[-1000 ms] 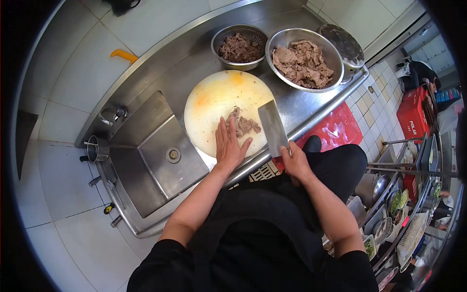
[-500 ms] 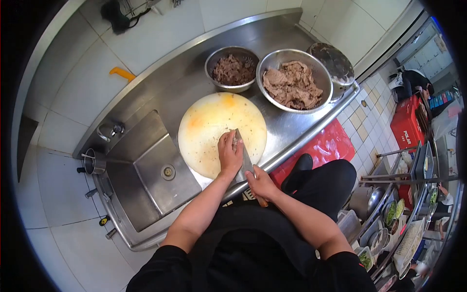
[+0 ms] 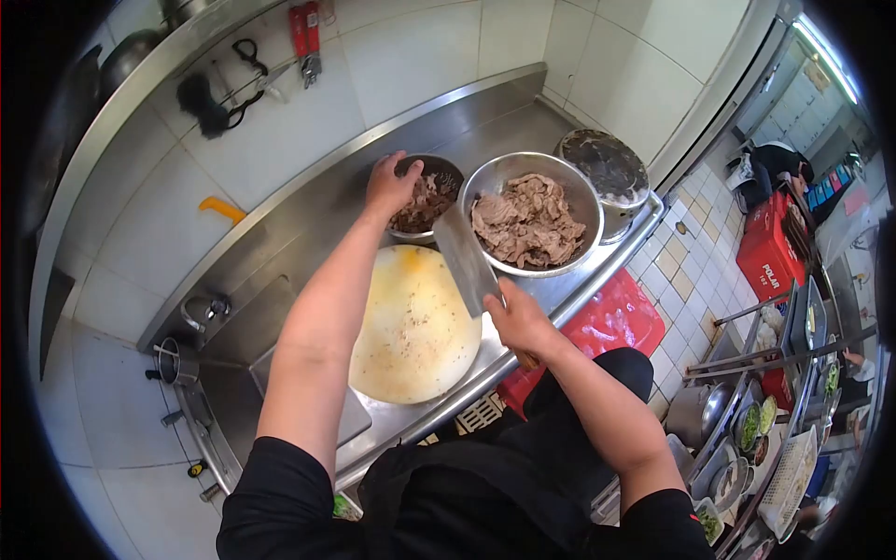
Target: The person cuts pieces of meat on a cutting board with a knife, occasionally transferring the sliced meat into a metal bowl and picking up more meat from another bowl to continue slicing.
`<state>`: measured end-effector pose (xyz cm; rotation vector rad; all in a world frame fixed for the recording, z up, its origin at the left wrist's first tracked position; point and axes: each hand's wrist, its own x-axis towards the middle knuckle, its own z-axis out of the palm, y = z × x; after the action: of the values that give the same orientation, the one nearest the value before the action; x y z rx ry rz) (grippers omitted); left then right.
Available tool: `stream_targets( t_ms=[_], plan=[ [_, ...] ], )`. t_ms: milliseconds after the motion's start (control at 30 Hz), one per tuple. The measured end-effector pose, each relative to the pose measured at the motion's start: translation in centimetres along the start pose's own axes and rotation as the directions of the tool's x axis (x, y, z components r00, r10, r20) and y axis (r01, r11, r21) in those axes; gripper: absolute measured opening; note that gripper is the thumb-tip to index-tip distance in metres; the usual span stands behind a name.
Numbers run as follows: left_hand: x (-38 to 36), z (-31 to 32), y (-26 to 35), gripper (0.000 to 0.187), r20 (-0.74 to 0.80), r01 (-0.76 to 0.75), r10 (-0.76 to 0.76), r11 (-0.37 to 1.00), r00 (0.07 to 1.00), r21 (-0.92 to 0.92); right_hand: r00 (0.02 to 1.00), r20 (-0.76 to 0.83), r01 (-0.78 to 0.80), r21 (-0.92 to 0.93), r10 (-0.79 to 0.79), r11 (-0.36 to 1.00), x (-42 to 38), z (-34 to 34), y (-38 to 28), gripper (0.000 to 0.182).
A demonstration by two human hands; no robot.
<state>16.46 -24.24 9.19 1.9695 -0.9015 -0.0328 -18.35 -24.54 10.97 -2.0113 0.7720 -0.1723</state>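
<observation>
My left hand (image 3: 393,187) is at the left side of the smaller metal bowl (image 3: 451,171), over its rim, with the fingers apart. Chopped brown meat (image 3: 422,207) lies in that bowl. My right hand (image 3: 515,317) is closed around the handle of a cleaver (image 3: 464,259), whose broad blade hangs above the right edge of the round cutting board (image 3: 415,327). Small bits of meat are scattered on the board. Larger pieces of cooked meat (image 3: 530,220) fill the bigger metal bowl (image 3: 592,213) beside the blade.
A round dark-topped container (image 3: 605,168) stands behind the big bowl. To the left are a sink (image 3: 229,406) and a faucet (image 3: 207,313). Below the counter edge is a red surface (image 3: 611,322). Shelves with food containers stand at the right; a person (image 3: 779,166) is farther back.
My left hand has moved from the cutting board up to the smaller bowl and opened. The cleaver has been lifted off the board toward the bowls. The view has shifted.
</observation>
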Motion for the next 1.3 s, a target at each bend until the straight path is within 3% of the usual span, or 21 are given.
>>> stream_targets(
  t_ms=[33, 100, 167, 233, 300, 367, 433, 500, 567, 600, 700, 833, 867, 900, 1000, 1033, 1100, 1167, 1200, 1233, 1300],
  plan=[
    [0.4, 0.3, 0.3, 0.059, -0.039, -0.064, 0.068, 0.993, 0.997, 0.100, 1.000, -0.008, -0.003, 0.007, 0.003, 1.000, -0.4, -0.7, 0.3, 0.033],
    [0.6, 1.4, 1.4, 0.057, -0.029, -0.118, 0.123, 0.985, 0.992, 0.127, 0.978, 0.208, -0.009, -0.064, 0.022, 0.998, -1.4, -1.3, 1.5, 0.032],
    [0.4, 2.7, 2.9, 0.056, 0.210, -0.169, 0.166, 0.986, 0.963, -0.004, 0.964, 0.262, 0.070, -0.115, -0.038, 0.991, -2.0, 0.0, 3.7, 0.033],
    [-1.1, 4.2, 5.2, 0.047, 0.341, -0.113, 0.103, 0.994, 0.934, 0.008, 0.939, 0.344, 0.073, -0.240, 0.014, 0.968, -2.5, 0.9, 2.9, 0.032],
    [-1.9, 6.5, 5.8, 0.046, 0.549, -0.179, 0.103, 0.980, 0.829, 0.085, 0.889, 0.455, 0.086, -0.258, 0.042, 0.962, -2.7, 0.9, 1.0, 0.031],
    [-3.2, 8.8, 6.9, 0.044, 0.630, -0.251, 0.135, 0.963, 0.765, 0.098, 0.859, 0.511, 0.140, -0.296, 0.032, 0.945, -2.6, 1.4, 0.2, 0.031],
    [-4.2, 11.2, 7.2, 0.044, 0.789, -0.419, 0.096, 0.882, 0.607, 0.215, 0.847, 0.531, 0.154, -0.298, 0.029, 0.942, -2.6, 1.3, -0.5, 0.030],
    [-5.7, 13.1, 7.7, 0.049, 0.805, -0.433, 0.083, 0.872, 0.587, 0.226, 0.833, 0.552, 0.174, -0.304, 0.024, 0.936, -2.5, 1.6, -0.3, 0.029],
    [-7.0, 14.5, 8.8, 0.061, 0.767, -0.402, 0.232, 0.915, 0.598, 0.037, 0.835, 0.550, 0.239, -0.346, -0.011, 0.907, -2.4, 2.3, 0.5, 0.026],
    [-7.6, 15.1, 9.2, 0.069, 0.788, -0.454, 0.242, 0.890, 0.566, 0.053, 0.839, 0.545, 0.232, -0.343, -0.008, 0.910, -2.4, 2.3, 0.7, 0.026],
    [-9.5, 17.3, 9.8, 0.071, 0.778, -0.454, 0.268, 0.891, 0.568, 0.024, 0.837, 0.545, 0.305, -0.380, -0.056, 0.873, -2.3, 2.1, 0.6, 0.028],
    [-8.6, 19.0, 9.5, 0.050, 0.802, -0.556, 0.316, 0.831, 0.507, 0.024, 0.816, 0.577, 0.276, -0.429, 0.026, 0.860, -2.0, 1.1, -0.2, 0.031],
    [-8.6, 19.1, 9.0, 0.031, 0.733, -0.565, 0.400, 0.825, 0.550, -0.026, 0.809, 0.587, 0.276, -0.433, 0.037, 0.858, -2.0, 1.1, -0.2, 0.031],
    [-8.3, 19.1, 9.1, 0.031, 0.735, -0.565, 0.398, 0.824, 0.548, -0.025, 0.809, 0.587, 0.275, -0.430, 0.035, 0.860, -2.0, 1.1, -0.1, 0.031],
    [-7.2, 18.8, 9.8, 0.020, 0.685, -0.365, 0.311, 0.928, 0.659, -0.070, 0.814, 0.580, 0.279, -0.430, 0.026, 0.859, -1.8, 1.1, 0.3, 0.031],
    [-6.7, 19.0, 9.5, 0.020, 0.680, -0.367, 0.313, 0.928, 0.664, -0.068, 0.812, 0.583, 0.274, -0.435, 0.036, 0.858, -1.7, 1.0, 0.2, 0.031],
    [-5.5, 18.4, 9.8, 0.023, 0.668, -0.048, 0.157, 0.983, 0.727, -0.180, 0.808, 0.587, 0.280, -0.444, 0.041, 0.851, -1.5, 0.9, 0.5, 0.031],
    [-4.7, 16.8, 10.4, 0.022, 0.708, 0.032, 0.098, 0.985, 0.699, -0.168, 0.810, 0.586, 0.301, -0.401, -0.010, 0.865, -1.2, 1.5, 1.6, 0.027],
    [-4.7, 16.0, 10.7, 0.020, 0.734, 0.339, 0.015, 0.881, 0.679, -0.332, 0.807, 0.591, 0.311, -0.401, -0.016, 0.861, -1.2, 1.4, 1.7, 0.027],
    [-4.5, 15.0, 11.0, 0.018, 0.768, 0.598, -0.048, 0.660, 0.638, -0.455, 0.812, 0.583, 0.296, -0.396, -0.011, 0.869, -1.2, 1.4, 1.7, 0.028],
    [-4.0, 12.4, 11.2, 0.015, 0.741, 0.590, -0.042, 0.635, 0.670, -0.498, 0.812, 0.583, 0.299, -0.392, -0.017, 0.870, -1.0, 1.1, 1.3, 0.030]
  ],
)
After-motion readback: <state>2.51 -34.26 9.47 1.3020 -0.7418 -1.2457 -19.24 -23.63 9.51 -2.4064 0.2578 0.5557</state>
